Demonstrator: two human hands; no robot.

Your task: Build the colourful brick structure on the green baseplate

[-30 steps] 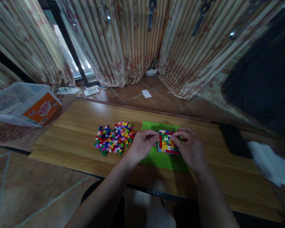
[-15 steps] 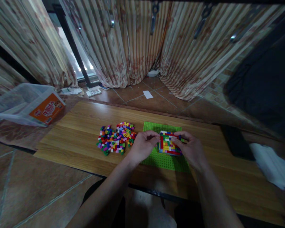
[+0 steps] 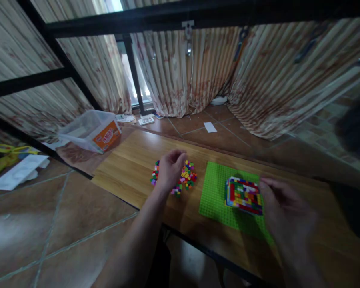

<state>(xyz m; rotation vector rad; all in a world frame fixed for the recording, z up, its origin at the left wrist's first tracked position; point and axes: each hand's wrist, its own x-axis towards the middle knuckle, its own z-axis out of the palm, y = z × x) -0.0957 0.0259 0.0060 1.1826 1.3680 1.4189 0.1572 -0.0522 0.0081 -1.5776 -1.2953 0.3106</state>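
Over a loose heap of small coloured bricks (image 3: 189,175) hovers my left hand (image 3: 171,166), fingers curled together and thumb close to them. Whatever it may hold is too small to make out, and it hides the middle of the heap. A green baseplate (image 3: 216,188) lies to the right, bearing a low rectangular block of multicoloured bricks (image 3: 244,195) with a largely red border on top. My right hand (image 3: 288,208), smeared by motion, is beside the right end of this block. Its thumb and forefinger are pinched; anything between them is hidden.
The wooden table (image 3: 132,156) runs across the view. Beyond its left end stands a clear plastic tub (image 3: 87,130) with an orange label. A dark flat object (image 3: 351,208) lies at the far right. Curtains (image 3: 174,76) and a black metal frame (image 3: 123,25) rise behind.
My left hand has gone from the brick block to the loose heap on the left. My right hand has drawn slightly off the block's right side. The view has turned left.
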